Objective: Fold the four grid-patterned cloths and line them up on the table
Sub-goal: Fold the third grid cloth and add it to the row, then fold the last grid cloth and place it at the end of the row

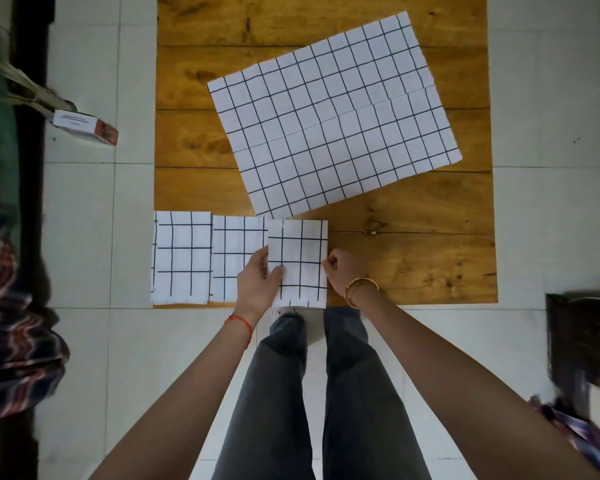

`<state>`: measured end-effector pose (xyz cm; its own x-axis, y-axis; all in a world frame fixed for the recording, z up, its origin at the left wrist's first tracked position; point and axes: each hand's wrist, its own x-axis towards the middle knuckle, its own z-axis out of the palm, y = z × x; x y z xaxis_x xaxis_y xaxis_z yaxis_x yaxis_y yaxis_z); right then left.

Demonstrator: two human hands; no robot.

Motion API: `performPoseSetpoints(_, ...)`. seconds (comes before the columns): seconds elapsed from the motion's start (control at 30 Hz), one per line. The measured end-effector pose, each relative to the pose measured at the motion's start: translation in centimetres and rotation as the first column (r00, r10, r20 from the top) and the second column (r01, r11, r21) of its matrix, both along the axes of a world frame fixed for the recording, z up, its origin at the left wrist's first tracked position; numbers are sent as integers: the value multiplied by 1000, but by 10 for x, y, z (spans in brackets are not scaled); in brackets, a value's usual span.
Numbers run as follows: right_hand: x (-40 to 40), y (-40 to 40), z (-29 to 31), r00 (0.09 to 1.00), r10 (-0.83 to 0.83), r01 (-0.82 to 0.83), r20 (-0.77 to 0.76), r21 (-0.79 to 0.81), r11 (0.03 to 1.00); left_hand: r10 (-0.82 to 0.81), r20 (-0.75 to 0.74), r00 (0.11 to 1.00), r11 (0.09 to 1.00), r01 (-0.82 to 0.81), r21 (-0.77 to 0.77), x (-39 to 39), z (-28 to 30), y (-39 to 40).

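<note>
- The left hand (257, 282) is gripping the left edge of the third folded cloth (300, 268), thumb lying across its top face and the other fingers at or under the edge, so the cloth is sitting just to the right of those fingers.
- The right hand (343, 270) is pinching the same cloth's right edge with curled fingers; the cloth is lying between the two hands.
- Just left of the left hand's fingers, the second folded cloth (234, 258) is lying on the wooden table (413, 244), its right edge tucked under the held cloth.
- Further left of those fingers, the first folded cloth (182, 256) is lying beside the second, edges touching.
- Beyond the fingertips, the unfolded cloth (333, 114) is lying flat and skewed on the table, its near corner close to the folded row.
</note>
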<state>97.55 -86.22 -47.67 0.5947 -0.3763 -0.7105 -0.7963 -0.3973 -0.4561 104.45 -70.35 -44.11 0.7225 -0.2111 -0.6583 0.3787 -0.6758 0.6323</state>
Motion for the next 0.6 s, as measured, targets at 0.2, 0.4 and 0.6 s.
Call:
performPoseSetpoints(0.2, 3, -4, 2, 999, 6, -8, -38, -55, 998, -42, 73, 996, 998, 39, 43, 7, -6, 7)
performPoseSetpoints(0.4, 12, -26, 5, 977, 110, -20, 180, -439, 898, -190, 327, 926, 982, 176, 71, 23, -7, -1)
performPoseSetpoints(0.6, 42, -63, -3, 941, 306, -192, 143, -518, 834, -412, 493, 767, 909, 385, 160, 63, -13, -32)
